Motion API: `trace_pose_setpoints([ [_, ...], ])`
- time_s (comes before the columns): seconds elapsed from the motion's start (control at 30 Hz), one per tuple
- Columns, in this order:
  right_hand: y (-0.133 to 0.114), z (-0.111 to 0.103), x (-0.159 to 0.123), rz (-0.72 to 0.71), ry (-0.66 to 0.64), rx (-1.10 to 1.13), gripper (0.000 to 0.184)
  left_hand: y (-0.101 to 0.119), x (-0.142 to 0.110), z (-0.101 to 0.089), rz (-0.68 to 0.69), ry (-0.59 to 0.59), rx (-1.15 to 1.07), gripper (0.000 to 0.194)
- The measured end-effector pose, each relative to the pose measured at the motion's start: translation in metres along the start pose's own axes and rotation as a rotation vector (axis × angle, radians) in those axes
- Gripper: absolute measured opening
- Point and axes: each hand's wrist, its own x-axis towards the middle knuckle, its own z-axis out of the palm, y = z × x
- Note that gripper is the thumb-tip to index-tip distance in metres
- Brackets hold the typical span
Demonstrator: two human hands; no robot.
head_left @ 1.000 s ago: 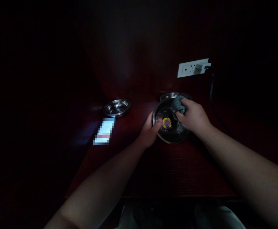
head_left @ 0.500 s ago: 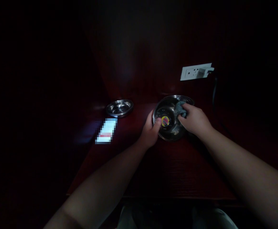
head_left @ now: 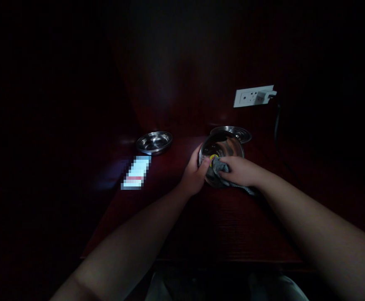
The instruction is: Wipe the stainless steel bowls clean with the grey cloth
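"Left hand [head_left: 194, 174] grips a shiny bowl [head_left: 232, 147] by its rim. Right hand [head_left: 240, 170] pinches a gray cloth [head_left: 220, 167] in it."

"Where's the bowl?"

"Tipped, by the red tabletop [head_left: 226, 225]. I can't tell if they touch."

"What's around the bowl?"

"Behind it, a metal dish [head_left: 244, 136]. Left, a round tray [head_left: 154, 144] and glowing screen [head_left: 136, 172]. Up behind, a white socket [head_left: 247, 97]."

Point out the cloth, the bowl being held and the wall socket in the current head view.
cloth [head_left: 221, 167], head view, on the bunched part by the fingers
held bowl [head_left: 231, 146], head view, on its inner wall
wall socket [head_left: 247, 97], head view, on the faceplate
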Motion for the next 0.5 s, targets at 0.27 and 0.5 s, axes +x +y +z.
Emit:
trace_pose_setpoints([
  [0.27,-0.007,0.003,-0.002,-0.170,-0.084,0.199,0.007,-0.002,0.002,-0.002,-0.009,-0.019,0.014,0.056],
  [0.5,-0.020,0.004,-0.003,-0.259,-0.030,0.343,0.013,0.000,-0.001,-0.001,-0.044,-0.055,-0.039,0.053],
])
